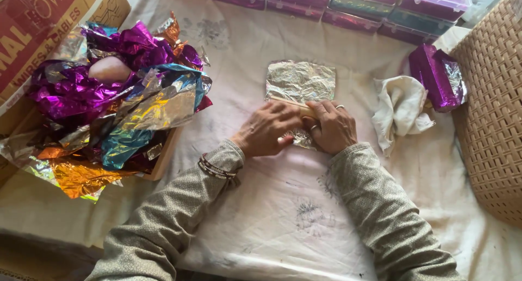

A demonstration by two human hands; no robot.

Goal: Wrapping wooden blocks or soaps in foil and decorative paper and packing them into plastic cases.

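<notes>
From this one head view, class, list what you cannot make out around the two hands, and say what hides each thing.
- Bar under the foil sheet: mostly covered by the left hand and right hand; its kind is unclear.
- Plastic boxes: cut off by the top edge.
- Cardboard box: cut off at the left edge.
- Basket: cut off at the right edge.

A brown cardboard carton [54, 25] with a red printed panel stands at the far left corner. Right of the carton, along the far edge, runs a row of flat rectangular boxes [348, 1] in magenta and teal with clear lids. Further right of the carton lies a purple foil-wrapped packet [435, 77] beside the wicker basket [492, 112].
</notes>
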